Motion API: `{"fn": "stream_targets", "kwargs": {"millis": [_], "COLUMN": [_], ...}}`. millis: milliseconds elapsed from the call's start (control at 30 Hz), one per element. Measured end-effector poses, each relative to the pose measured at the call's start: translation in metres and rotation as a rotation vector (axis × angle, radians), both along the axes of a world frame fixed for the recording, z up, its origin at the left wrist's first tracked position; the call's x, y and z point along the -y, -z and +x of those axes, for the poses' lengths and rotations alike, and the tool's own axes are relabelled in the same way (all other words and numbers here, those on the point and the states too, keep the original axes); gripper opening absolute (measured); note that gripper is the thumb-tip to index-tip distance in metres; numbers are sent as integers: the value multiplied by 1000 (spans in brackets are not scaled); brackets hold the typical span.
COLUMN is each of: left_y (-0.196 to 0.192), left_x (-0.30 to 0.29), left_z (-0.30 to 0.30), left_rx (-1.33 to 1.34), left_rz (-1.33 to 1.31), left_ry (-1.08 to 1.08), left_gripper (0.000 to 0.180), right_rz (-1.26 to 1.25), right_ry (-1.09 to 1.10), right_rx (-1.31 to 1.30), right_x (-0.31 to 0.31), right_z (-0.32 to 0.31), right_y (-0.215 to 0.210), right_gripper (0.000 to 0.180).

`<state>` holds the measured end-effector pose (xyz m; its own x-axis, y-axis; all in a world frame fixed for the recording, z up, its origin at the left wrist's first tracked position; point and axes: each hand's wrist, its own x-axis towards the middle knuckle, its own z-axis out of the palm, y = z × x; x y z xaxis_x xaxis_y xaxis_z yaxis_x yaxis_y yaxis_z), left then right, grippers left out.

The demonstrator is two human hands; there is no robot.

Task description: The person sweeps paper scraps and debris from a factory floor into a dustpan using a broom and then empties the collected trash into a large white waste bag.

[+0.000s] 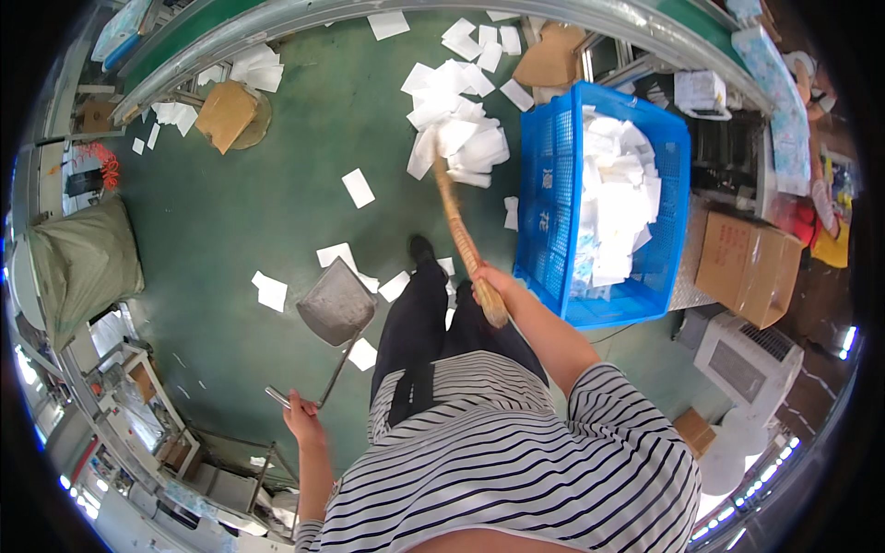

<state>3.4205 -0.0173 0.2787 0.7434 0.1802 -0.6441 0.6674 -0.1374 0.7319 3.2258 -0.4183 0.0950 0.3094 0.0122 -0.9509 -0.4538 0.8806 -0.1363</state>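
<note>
My right hand (495, 282) is closed round the handle of a straw-coloured broom (454, 214). The broom slants forward, and its far end meets a heap of white paper sheets (450, 106) on the green floor. My left hand (301, 420) grips the bent metal handle of a long-handled dustpan (337, 304), held out to my left. The grey pan is beside my legs, among loose white sheets (270, 290); no sheets show in it. Just right of my right arm stands a large blue plastic crate (546, 198), holding many white sheets and packets (619, 198).
Cardboard pieces (226, 115) lie at the far left, with more brown board (550, 55) behind the crate. A metal-framed line (369, 20) crosses the far side. A cardboard box (745, 267) and a white machine (745, 364) stand right; a covered object (85, 263) stands left.
</note>
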Motion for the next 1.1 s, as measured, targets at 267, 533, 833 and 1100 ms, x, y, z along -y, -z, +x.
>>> {"fn": "stream_targets", "kwargs": {"millis": [267, 533, 833, 1100], "left_y": [15, -4, 17, 37], "left_x": [9, 22, 73, 136], "left_z": [29, 23, 34, 21], "left_rx": [10, -3, -37, -36], "left_rz": [-19, -55, -109, -34], "left_ry": [16, -111, -140, -183], "left_gripper": [34, 33, 33, 35], "right_rz": [222, 156, -396, -696], "right_ry": [343, 109, -540, -604], "right_rx": [-264, -265, -137, -200], "right_x": [20, 50, 105, 289], "right_z": [-38, 26, 8, 76], "right_y": [-65, 30, -102, -111], "right_gripper": [35, 24, 83, 85]}}
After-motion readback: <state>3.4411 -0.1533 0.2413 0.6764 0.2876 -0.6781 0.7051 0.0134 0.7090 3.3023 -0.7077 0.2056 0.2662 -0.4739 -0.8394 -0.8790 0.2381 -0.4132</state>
